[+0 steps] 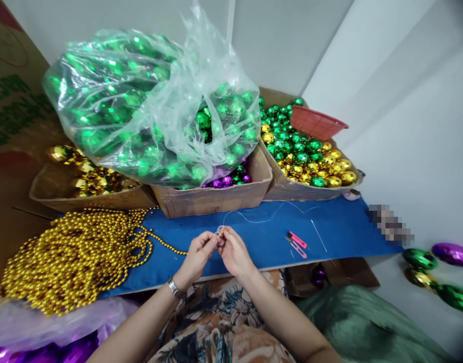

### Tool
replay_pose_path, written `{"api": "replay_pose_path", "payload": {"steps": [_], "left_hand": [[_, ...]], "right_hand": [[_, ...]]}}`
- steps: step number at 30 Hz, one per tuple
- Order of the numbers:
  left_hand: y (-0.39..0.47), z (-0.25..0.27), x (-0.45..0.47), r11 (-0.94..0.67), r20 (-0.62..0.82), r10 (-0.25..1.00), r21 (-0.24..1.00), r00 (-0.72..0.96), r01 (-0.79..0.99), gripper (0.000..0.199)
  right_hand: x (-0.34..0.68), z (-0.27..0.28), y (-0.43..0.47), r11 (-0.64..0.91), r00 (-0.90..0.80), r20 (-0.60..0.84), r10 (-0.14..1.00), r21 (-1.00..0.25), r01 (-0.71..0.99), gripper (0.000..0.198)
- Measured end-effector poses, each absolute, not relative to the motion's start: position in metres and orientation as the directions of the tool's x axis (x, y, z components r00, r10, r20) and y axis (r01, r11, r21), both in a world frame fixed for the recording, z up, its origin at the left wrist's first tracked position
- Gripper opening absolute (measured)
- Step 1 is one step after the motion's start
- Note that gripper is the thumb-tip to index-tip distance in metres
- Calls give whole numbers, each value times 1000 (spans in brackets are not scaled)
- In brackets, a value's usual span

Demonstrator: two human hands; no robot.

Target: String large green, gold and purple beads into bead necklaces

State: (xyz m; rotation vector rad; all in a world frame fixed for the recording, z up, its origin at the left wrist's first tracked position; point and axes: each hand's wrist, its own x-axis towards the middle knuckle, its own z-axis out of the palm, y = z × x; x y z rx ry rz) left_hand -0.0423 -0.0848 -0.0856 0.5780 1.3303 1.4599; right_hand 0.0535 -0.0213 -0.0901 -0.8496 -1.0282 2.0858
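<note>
Both my hands meet over the front part of the blue table, fingertips pinched together. My left hand (200, 250) and my right hand (231, 248) are closed on a thin pale thread (250, 221), which shows a small loop between the fingers and trails off across the table to the right. Whatever else is between the fingertips is too small to make out. Gold bead strands (83, 257) lie heaped left of my hands, one strand's end passing near my left hand. To the right lie pink-handled thread snips (299, 248), a pink-labelled small item (297, 239) and a long needle (319, 236).
A big clear bag (159, 111) of green balls sits on a cardboard box (212, 200) behind. Gold ornaments fill the left box (88, 199); green and gold balls fill the right box (307, 192), with a red basket (318, 122) on top. Large ornaments (420, 258) hang at right.
</note>
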Motion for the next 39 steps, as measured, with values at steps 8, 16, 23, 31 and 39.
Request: {"api": "replay_pose_path", "payload": {"steps": [8,16,23,31,39], "left_hand": [[-94,-97,-45,150,-162,902,987,-399,-61,32],[-94,-106,-59,134,-104,945,988,-309,79,30],[-83,-119,-97,183,-173,983,965,-66,188,34],[-89,-114,-99,119,-118,993,966,-17,227,25],[-95,-90,-101,36,-49,999,908,19,418,27]], "right_hand": [[63,-75,0,-553,-573,-296,764,-759,-345,35],[70,-45,8,-541,-531,-276,801,-714,-445,36],[83,-33,1,172,-408,258,876,-956,-235,13],[83,-75,9,887,-852,296,432,-310,343,20],[92,-59,25,938,-869,360,339,-59,342,15]]}}
